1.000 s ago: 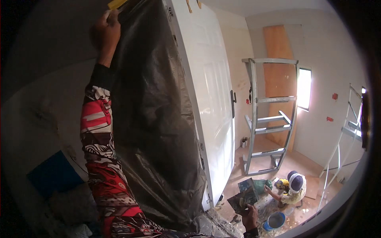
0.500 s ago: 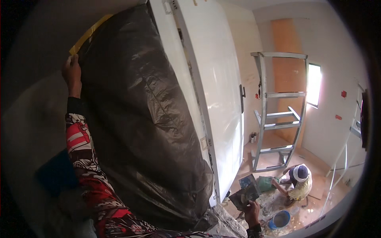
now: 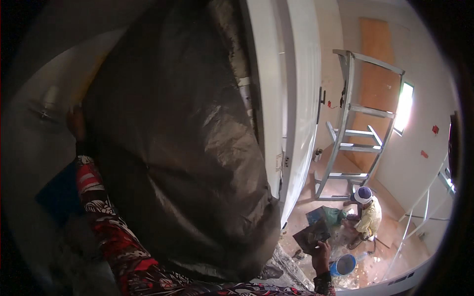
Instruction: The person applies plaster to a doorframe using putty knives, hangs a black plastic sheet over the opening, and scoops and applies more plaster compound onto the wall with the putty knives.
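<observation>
Rm: pale walls [image 3: 424, 116], messy brownish floor [image 3: 384, 256]. Dark plastic sheet [image 3: 163, 148] upright, right in front of me, wrinkled, shiny R of ctr. Qty: 1 sheet, 1 blue bucket [image 3: 344, 266], 1 co-worker [image 3: 369, 217]. My L hand [image 3: 75, 122] at its L edge, too dim to tell grip; my R hand [image 3: 321, 253] curled, gripping dark flat plate [image 3: 310, 238].

Wide, creased dark sheet [image 3: 173, 138]; flat dark board [image 3: 307, 239]

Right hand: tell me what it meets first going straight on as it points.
Past the dark board it holds, the right hand would probably meet the bluish panel first, though depth is unclear, as is whether the two are separate.
</observation>
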The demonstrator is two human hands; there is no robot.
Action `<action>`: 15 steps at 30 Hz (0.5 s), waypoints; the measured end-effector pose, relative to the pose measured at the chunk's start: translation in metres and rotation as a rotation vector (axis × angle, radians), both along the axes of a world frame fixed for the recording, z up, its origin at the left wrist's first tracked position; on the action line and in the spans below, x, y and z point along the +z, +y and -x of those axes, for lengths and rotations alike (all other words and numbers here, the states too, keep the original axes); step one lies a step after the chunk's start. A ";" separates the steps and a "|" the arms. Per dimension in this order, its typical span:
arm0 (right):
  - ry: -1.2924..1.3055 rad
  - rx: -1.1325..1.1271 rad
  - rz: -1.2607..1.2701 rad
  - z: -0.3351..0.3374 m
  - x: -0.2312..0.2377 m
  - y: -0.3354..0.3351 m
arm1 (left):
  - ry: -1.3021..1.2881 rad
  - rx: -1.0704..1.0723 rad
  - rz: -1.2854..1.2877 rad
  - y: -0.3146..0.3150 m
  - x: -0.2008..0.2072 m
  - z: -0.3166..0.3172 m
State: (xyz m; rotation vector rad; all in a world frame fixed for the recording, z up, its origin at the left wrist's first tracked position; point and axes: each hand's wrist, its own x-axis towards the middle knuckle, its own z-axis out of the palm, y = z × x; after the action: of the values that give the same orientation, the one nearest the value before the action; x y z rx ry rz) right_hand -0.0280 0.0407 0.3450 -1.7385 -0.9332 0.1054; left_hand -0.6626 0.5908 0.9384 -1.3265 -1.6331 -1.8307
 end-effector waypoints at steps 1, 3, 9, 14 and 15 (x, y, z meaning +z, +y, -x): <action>-0.311 -0.039 0.103 0.007 0.004 0.005 | 0.007 0.014 -0.003 0.000 -0.006 0.017; 0.171 -0.023 -0.155 0.023 0.009 0.017 | 0.202 -0.233 -0.130 0.037 -0.028 0.019; 0.738 -0.060 -0.419 0.060 0.034 0.057 | -0.097 -0.573 -0.377 0.027 -0.031 -0.094; 0.287 -0.233 -0.159 0.089 0.062 0.104 | 0.459 -1.698 -0.008 -0.073 -0.097 -0.174; 0.905 -0.104 -0.643 0.096 0.069 0.106 | 1.063 -1.664 -0.152 -0.086 -0.105 -0.209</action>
State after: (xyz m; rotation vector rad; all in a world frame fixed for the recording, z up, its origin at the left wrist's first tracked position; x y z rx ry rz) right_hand -0.1238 0.1469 0.4140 -0.9553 -0.1587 0.4318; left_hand -0.4534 0.5047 0.8338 -3.0928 0.4369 -1.0013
